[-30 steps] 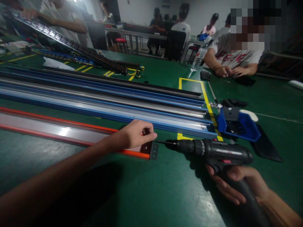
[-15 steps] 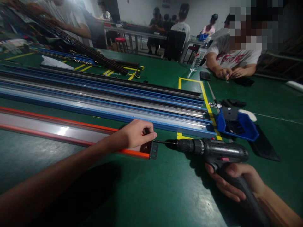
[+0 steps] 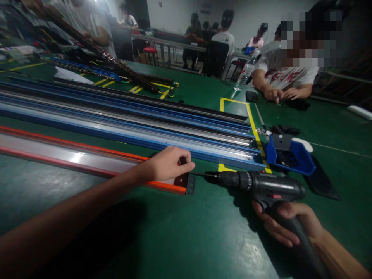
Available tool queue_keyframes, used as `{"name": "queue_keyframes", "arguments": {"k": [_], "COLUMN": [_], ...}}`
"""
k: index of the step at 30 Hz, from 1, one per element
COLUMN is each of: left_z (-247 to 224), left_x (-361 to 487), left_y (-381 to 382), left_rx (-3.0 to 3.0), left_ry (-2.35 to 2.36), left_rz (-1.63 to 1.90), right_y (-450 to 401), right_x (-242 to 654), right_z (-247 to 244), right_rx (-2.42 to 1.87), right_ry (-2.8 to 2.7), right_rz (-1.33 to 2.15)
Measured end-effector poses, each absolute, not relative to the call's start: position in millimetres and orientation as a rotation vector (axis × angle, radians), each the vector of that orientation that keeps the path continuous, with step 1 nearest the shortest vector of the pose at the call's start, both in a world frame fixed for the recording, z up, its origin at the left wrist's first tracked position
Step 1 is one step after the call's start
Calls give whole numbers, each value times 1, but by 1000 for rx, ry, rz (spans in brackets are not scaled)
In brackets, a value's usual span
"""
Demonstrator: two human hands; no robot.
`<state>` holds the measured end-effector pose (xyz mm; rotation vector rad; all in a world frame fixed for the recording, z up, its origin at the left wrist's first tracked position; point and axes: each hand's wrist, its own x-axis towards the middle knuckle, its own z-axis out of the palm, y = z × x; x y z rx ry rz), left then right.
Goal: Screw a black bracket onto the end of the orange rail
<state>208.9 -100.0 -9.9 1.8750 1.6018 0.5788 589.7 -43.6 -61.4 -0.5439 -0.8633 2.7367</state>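
A long metal channel with orange edges (image 3: 171, 188) lies on the green table, a black slotted end plate (image 3: 191, 183) at its right end. My left hand (image 3: 167, 164) is closed over that end, thumb and curled fingers beside the plate; the exact contact is partly hidden. My right hand (image 3: 287, 223) is wrapped round the handle of a black cordless drill (image 3: 276, 186), held level from the right. Its long thin bit (image 3: 207, 175) points left and its tip meets the plate's upper corner near my left thumb. Any screw there is too small to make out.
Several blue and silver channels (image 3: 162, 135) lie just beyond. A blue parts bin (image 3: 302, 164) with black pieces sits behind the drill, near a dark flat piece (image 3: 327, 182). Farther back stand a water bottle (image 3: 244, 73) and a seated person (image 3: 287, 71). Another person handles dark strips (image 3: 110, 58).
The view has shifted slightly. My hands, the drill and the orange channel keep nearly the same places relative to each other. At far left, a person's dark strips have moved.
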Motion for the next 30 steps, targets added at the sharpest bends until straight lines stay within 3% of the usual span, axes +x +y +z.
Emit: {"name": "queue_keyframes", "arguments": {"k": [30], "left_z": [-14], "left_x": [207], "left_y": [-100], "left_rx": [1890], "left_ry": [1590], "left_rz": [610], "right_y": [-46], "right_x": [594], "right_z": [-59], "right_rx": [-626], "right_ry": [-925], "right_rz": [2683]}}
